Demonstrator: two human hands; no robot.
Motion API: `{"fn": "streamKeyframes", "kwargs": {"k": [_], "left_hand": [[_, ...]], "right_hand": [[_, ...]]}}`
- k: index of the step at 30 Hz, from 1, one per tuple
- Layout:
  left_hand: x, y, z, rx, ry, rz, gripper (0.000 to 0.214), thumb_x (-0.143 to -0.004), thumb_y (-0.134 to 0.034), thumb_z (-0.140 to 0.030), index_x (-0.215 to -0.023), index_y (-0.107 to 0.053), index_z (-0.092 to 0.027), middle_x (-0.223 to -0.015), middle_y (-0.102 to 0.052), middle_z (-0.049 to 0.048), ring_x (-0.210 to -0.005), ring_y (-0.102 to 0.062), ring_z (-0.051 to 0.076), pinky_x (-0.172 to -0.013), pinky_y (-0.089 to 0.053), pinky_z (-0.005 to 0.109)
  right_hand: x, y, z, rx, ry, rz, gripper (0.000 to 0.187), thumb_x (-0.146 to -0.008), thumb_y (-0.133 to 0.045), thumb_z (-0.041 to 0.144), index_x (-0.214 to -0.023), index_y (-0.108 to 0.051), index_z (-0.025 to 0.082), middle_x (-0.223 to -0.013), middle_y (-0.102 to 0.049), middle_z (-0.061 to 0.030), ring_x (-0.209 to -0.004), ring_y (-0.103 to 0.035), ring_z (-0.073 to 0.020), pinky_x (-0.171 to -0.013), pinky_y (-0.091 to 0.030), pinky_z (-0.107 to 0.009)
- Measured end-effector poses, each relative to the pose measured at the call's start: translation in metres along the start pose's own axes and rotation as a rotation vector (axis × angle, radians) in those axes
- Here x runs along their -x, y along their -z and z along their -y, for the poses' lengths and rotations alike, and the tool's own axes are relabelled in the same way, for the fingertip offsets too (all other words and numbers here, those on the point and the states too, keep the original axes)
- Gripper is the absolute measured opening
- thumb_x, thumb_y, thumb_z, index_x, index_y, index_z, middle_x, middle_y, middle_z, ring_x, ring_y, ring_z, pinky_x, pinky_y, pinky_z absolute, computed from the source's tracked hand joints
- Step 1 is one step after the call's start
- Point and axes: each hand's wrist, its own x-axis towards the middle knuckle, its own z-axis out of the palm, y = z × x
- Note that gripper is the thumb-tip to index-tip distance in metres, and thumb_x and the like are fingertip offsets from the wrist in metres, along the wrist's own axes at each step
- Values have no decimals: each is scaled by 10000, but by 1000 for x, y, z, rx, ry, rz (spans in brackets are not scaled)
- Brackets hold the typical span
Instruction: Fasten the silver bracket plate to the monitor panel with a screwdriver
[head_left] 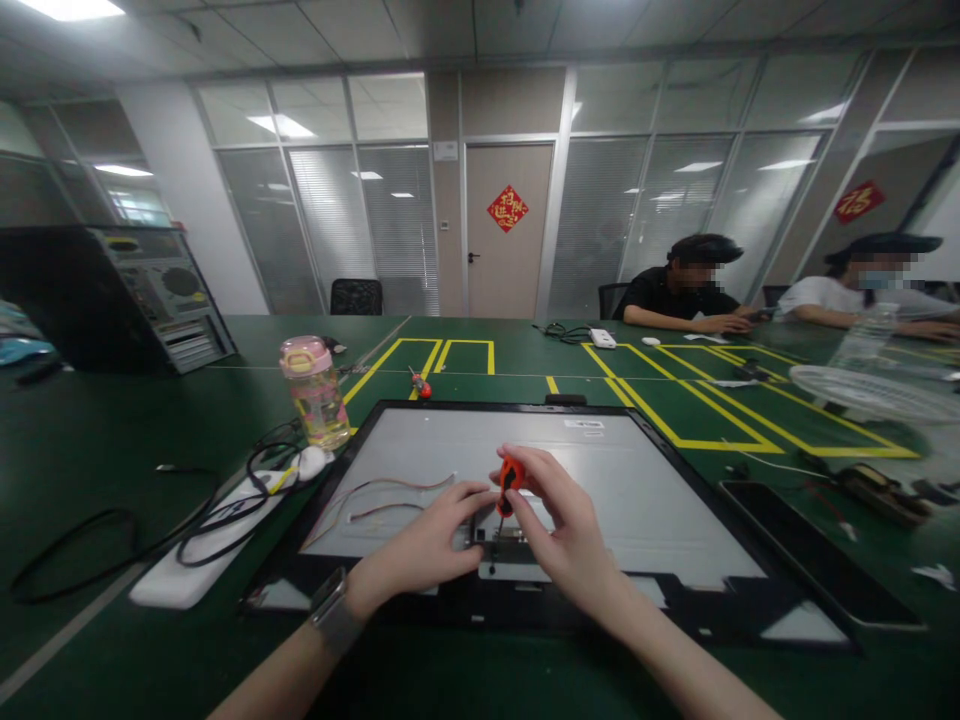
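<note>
A large flat display panel (pixel 637 480), grey with a black frame, lies back side up on the table in front of me. My right hand (pixel 559 515) is closed around the orange and black handle of a screwdriver (pixel 511 474). The shaft points down at a small metal bracket (pixel 514 536) near the panel's front edge. My left hand (pixel 431 540) rests at the bracket's left end, thumb and fingers apart on either side of it, fingertips close to the screwdriver. Thin cables (pixel 382 486) lie on the panel to the left.
Left of the panel stand a pink-lidded bottle (pixel 313 395) and a white power strip (pixel 202 545) with black cables. A computer case (pixel 112 295) is farther left. Behind the panel lies a red tool (pixel 421 385). A dark slab (pixel 817 550) lies right. Two people sit across the table.
</note>
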Motion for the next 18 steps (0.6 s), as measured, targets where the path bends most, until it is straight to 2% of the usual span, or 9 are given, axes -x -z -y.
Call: {"fn": "streamKeyframes", "kwargs": {"k": [4, 9, 12, 16, 18], "left_hand": [[0, 2, -4, 10, -1, 6, 578, -744, -584, -100, -1301, -544, -249, -1406, -455, 61, -1304, -414, 260, -1129, -305, 392], [-1, 3, -7, 4, -10, 7, 597, -739, -570, -83, -1311, -539, -253, -1371, -485, 62, -1283, -434, 251, -1122, -315, 388], [-1, 3, -6, -8, -3, 15, 611, -747, -574, -92, -1334, -521, -251, -1388, -474, 68, -1294, -429, 252, -1128, -306, 393], [1, 2, -1, -36, 12, 15, 617, -772, -591, -124, -1368, -491, -251, -1425, -449, 75, -1334, -395, 260, -1156, -254, 413], [1, 2, 0, -39, 16, 20, 619, -781, -592, -130, -1379, -481, -248, -1435, -441, 75, -1343, -387, 258, -1162, -243, 409]], "right_hand": [[-2, 2, -6, -10, 19, -81, 375, -859, -585, 95, -1192, -618, 265, -1004, -614, -67, -861, -652, -185, -705, -591, -309], [-1, 4, -11, 10, 24, -121, 351, -836, -641, 109, -1152, -633, 264, -942, -583, -43, -805, -624, -170, -680, -569, -297], [0, 5, -11, -18, 2, -107, 333, -843, -635, 124, -1149, -628, 254, -950, -575, -45, -798, -621, -166, -700, -570, -312], [1, 9, -11, -155, -106, -35, 268, -909, -550, 164, -1161, -609, 237, -1017, -602, -77, -865, -644, -184, -741, -592, -346], [0, 10, -12, -186, -131, -52, 252, -897, -579, 173, -1136, -621, 240, -1004, -610, -67, -843, -650, -177, -730, -598, -335]]}}
